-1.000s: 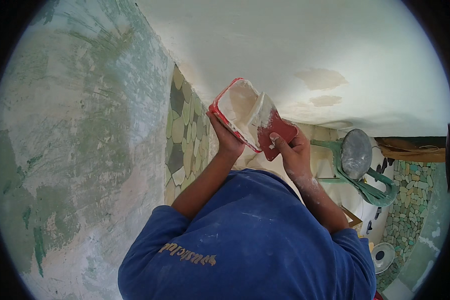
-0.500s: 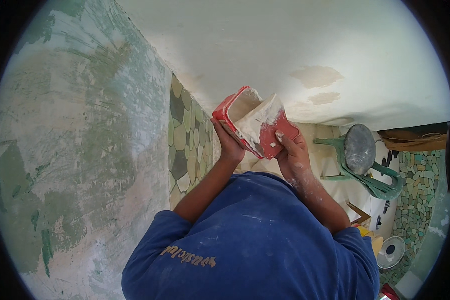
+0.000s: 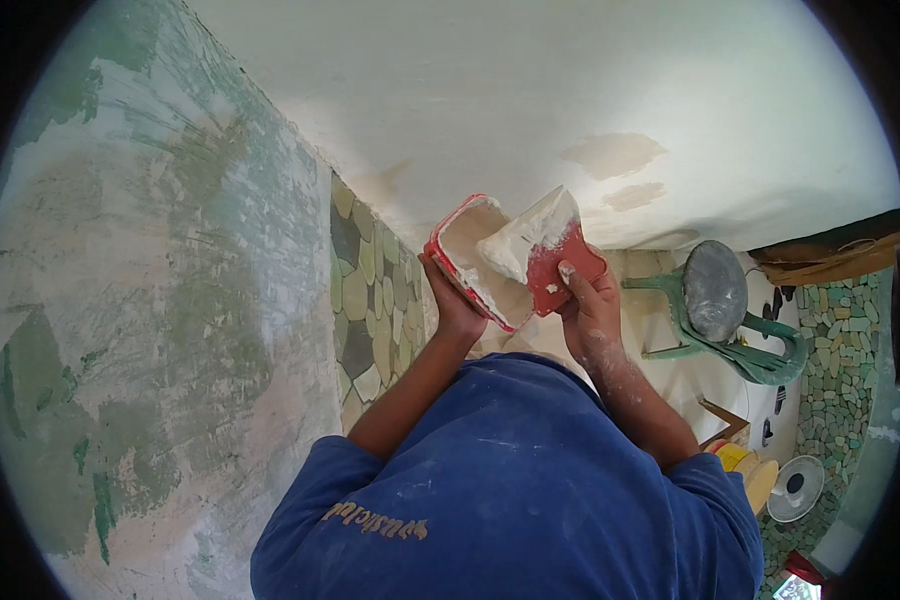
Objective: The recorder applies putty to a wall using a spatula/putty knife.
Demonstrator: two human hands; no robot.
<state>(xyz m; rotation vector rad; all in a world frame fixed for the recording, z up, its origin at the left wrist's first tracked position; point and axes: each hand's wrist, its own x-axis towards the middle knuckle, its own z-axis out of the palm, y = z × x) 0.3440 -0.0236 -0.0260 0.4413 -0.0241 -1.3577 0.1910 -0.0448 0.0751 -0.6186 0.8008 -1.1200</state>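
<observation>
My left hand is wrapped round the underside and near side of a red tub, which tilts so its inside, smeared with pale putty, shows. In my right hand is a red putty spreader, pinched with the thumb on its face. A thick lump of white putty clings to the spreader's edge, held over the tub's right side. White smears mark my right thumb and forearm. The fingers behind the spreader are hidden.
A patchy green and white wall rises on the left; a smooth pale wall stands ahead. Flat stones cover a strip between them. At the right are a green plastic chair with a grey round object, a yellow bucket and a fan.
The spreader has lifted away from the tub's rim, carrying the lump of putty, and more of the tub's inside shows. The tub sits slightly lower in view.
</observation>
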